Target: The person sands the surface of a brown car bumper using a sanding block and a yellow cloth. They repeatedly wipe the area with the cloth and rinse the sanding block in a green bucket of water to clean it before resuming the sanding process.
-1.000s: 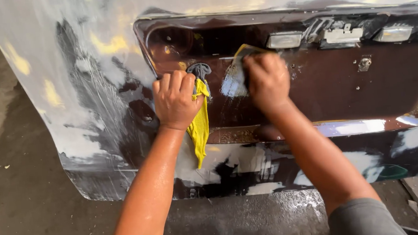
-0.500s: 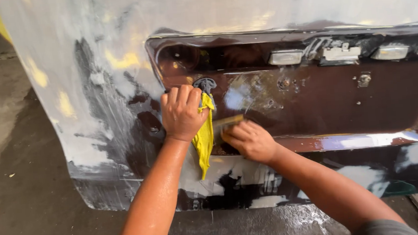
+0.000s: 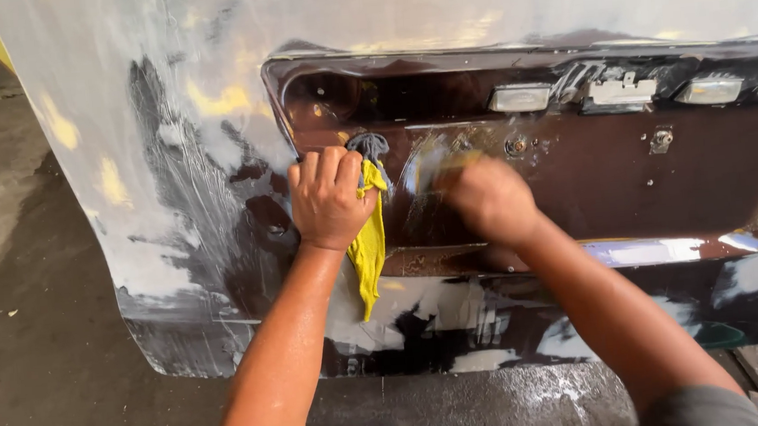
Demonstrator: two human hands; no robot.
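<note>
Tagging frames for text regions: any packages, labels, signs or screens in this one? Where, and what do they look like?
None in view. The panel is bare sanded bodywork with a dark brown recess that carries only small pale lamps and no plate.

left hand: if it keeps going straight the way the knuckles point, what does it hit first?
The left hand, gripping a yellow cloth, already rests against the wet brown recessed panel. Its knuckles point up, so it would likely first meet the dark round recess, then the panel's upper lip. Depth is unclear.
</note>
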